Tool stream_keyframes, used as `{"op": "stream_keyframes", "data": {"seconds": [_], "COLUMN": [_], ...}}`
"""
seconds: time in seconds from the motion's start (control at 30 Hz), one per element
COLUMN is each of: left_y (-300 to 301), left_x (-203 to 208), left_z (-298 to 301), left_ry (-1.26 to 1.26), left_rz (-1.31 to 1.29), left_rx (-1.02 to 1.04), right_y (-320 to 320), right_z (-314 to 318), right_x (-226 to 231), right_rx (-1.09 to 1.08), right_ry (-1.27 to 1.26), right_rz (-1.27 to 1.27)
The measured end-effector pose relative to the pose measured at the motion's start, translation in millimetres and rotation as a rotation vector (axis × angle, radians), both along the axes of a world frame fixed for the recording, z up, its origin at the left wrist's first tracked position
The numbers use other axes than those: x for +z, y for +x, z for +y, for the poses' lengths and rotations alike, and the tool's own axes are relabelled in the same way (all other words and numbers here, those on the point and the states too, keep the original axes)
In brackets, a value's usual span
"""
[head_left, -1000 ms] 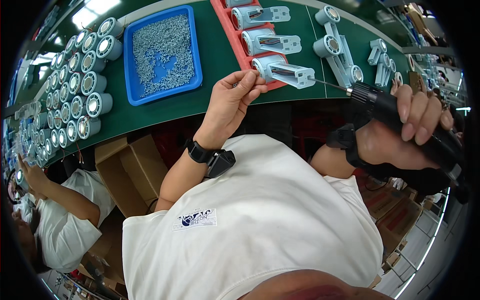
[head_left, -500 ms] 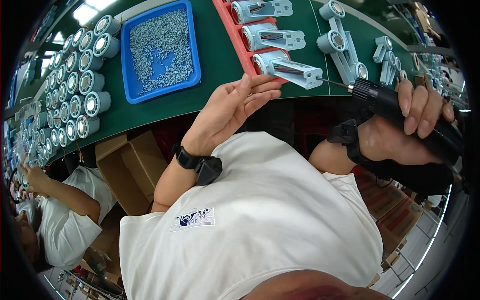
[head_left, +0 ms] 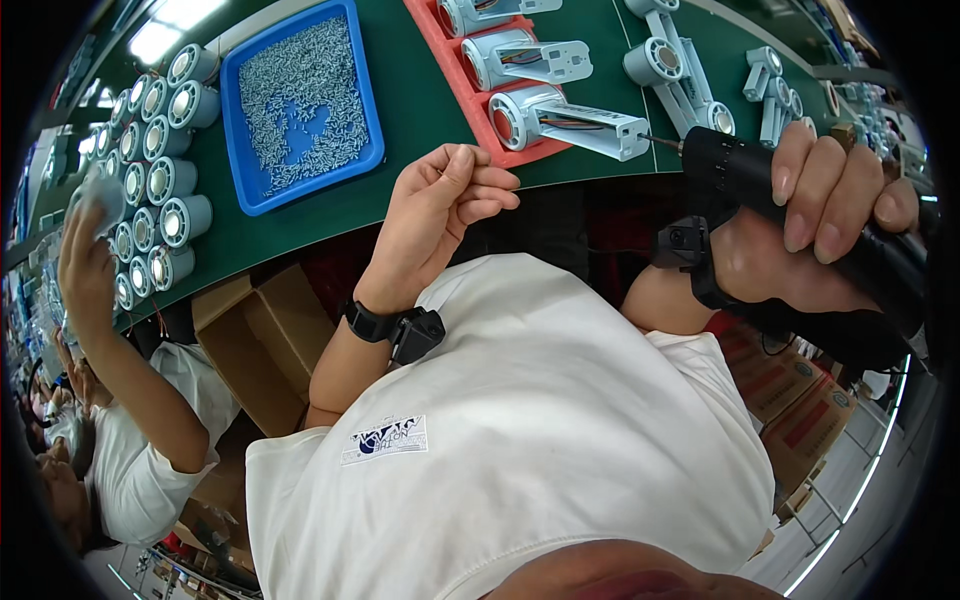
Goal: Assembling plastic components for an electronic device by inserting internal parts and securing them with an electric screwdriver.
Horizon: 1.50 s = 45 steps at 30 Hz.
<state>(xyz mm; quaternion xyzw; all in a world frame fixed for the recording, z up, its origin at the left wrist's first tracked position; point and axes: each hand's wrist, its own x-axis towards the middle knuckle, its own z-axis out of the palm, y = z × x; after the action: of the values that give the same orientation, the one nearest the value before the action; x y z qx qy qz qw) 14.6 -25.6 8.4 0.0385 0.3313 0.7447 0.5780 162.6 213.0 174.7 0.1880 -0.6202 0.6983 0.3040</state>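
Your right hand (head_left: 815, 225) is clamped round the black screwdriver (head_left: 735, 165), its bit (head_left: 664, 141) at the end of the nearest housing (head_left: 531, 112); that housing sits in the red tray (head_left: 542, 152), arm jutting right; your left hand (head_left: 440, 195) is near the tray, fingers curled, though whether they grip anything I cannot tell; screws (head_left: 310, 85) lie farther left.

The person's bare left hand (head_left: 435, 205) sits farther back from the red rectangular tray (head_left: 530, 153).
Its fingers now curl; far left, a co-worker's raised hand (head_left: 85, 262) has a blurred greyish piece (head_left: 108, 195) at its fingertips.
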Motion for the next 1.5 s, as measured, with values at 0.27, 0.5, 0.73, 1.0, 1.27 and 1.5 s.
{"op": "stream_keyframes", "data": {"seconds": [0.27,0.5,0.73,1.0,1.27,1.5], "left_y": [5,4,10,11,5,-5], "left_x": [9,-1,2,38,28,0], "left_z": [35,42,38,25,-7,-10], "left_ry": [0.023,-0.022,0.072,0.031,-0.108,-0.027], "left_rz": [0.173,0.091,0.034,-0.108,-0.049,-0.022], "left_rx": [0.159,0.214,0.192,0.042,0.018,-0.048], "right_y": [0,11,16,6,-4,-16], "right_z": [-4,-11,-6,-1,-17,-7], "right_x": [-8,2,4,-4,-1,0], "right_rx": [-0.005,-0.163,-0.033,0.088,-0.082,0.152], "right_ry": [-0.01,-0.114,-0.289,-0.344,-0.087,0.035], "right_rz": [0.018,0.07,0.07,0.062,0.116,0.027]}}
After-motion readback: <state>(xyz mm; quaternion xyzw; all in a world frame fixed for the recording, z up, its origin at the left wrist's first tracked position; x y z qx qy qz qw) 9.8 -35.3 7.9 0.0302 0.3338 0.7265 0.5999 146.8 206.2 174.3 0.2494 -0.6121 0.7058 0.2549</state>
